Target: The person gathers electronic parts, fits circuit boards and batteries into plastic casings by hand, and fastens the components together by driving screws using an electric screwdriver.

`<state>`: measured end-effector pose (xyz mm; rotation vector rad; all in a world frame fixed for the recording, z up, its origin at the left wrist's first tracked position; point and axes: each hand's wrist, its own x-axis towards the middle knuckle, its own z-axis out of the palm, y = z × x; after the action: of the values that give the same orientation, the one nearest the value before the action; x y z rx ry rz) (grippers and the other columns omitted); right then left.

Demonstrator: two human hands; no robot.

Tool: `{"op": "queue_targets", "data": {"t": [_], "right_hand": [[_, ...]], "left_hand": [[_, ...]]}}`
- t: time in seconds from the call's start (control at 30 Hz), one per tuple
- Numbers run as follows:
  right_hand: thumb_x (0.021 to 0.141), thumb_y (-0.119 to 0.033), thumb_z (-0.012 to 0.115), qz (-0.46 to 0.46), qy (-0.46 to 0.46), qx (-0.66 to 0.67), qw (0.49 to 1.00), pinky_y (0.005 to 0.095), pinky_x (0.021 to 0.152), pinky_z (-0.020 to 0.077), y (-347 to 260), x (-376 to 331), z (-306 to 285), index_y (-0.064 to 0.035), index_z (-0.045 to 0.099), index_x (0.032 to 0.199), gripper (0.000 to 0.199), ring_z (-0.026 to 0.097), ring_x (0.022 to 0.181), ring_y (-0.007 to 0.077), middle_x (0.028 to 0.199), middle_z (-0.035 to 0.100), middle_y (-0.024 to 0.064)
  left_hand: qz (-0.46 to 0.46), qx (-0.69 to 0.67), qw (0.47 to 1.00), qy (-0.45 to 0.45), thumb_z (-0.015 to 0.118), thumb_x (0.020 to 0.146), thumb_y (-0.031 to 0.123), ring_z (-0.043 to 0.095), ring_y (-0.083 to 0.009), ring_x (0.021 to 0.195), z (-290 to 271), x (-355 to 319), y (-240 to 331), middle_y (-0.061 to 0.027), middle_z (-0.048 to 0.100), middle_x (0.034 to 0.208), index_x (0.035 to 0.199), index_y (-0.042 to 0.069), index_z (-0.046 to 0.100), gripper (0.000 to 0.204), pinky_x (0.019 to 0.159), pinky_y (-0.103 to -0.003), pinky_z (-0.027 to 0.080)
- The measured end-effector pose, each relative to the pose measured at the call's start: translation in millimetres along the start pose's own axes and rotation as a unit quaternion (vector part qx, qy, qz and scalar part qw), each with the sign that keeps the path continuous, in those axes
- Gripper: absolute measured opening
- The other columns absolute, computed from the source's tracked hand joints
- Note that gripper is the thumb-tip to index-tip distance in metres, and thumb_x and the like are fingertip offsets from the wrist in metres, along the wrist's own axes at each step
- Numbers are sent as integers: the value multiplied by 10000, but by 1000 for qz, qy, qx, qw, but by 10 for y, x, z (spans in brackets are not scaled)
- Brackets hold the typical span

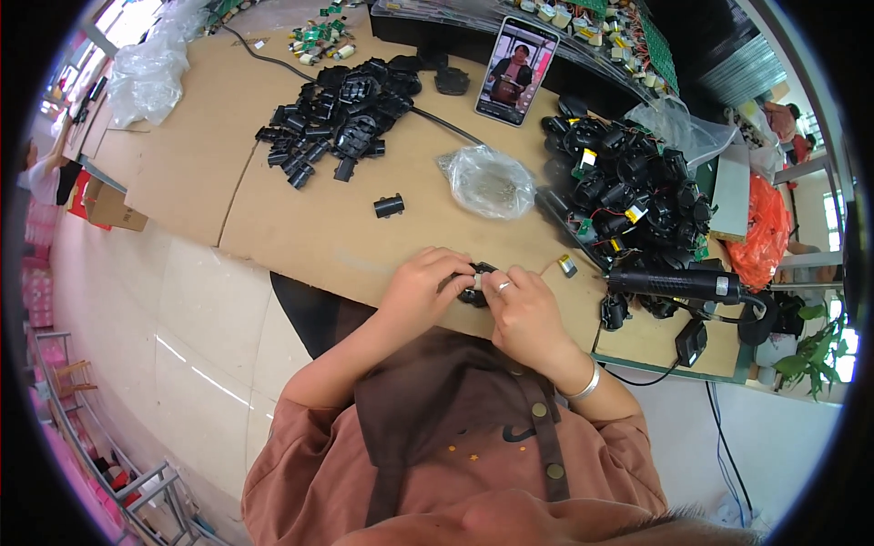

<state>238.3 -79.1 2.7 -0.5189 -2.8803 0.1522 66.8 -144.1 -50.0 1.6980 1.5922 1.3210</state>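
Note:
At the front edge of the cardboard-covered table, my left hand (424, 289) and my right hand (530, 317) meet over a small black plastic housing (472, 298). Fingers of both hands are closed on it from either side, hiding much of its shape. A small whitish piece shows between the fingertips; its kind cannot be made out. Just right of my right hand lies a small silver and yellow battery (567, 265), with a thin wire running toward my fingers. A single black cylindrical part (389, 207) rests farther off, beyond my left hand.
Black plastic parts form one heap (341, 114) at the far left and another (628, 182), mixed with batteries, at the right. A clear plastic bag (492, 184) lies between them. A black corded electric screwdriver (674, 284) lies right. A phone (517, 71) stands at the back.

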Motion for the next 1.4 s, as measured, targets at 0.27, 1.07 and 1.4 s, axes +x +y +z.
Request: {"op": "queue_targets", "data": {"t": [0.27,1.07,1.4], "right_hand": [[689,31,581,51,96,128,986,355,684,459,73,-76,101,-7,640,994,313,541,795,251,864,541,90],[882,-14,587,256,176,718,623,268,848,504,-119,-17,151,71,553,1171,303,610,942,145,1058,625,102],[824,56,620,261,138,755,585,269,855,494,43,-205,83,72,566,1142,323,593,979,152,1096,595,105]], "left_hand": [[-56,61,996,26,659,779,78,594,-310,860,27,3,157,-121,636,912,891,20,606,137,760,-376,480],[188,114,960,173,717,689,-15,584,-262,706,179,-27,316,-105,590,807,850,42,543,244,627,-340,474],[232,91,966,72,673,658,-37,610,-312,819,128,-40,398,-120,608,895,898,28,554,275,710,-365,493]]}}
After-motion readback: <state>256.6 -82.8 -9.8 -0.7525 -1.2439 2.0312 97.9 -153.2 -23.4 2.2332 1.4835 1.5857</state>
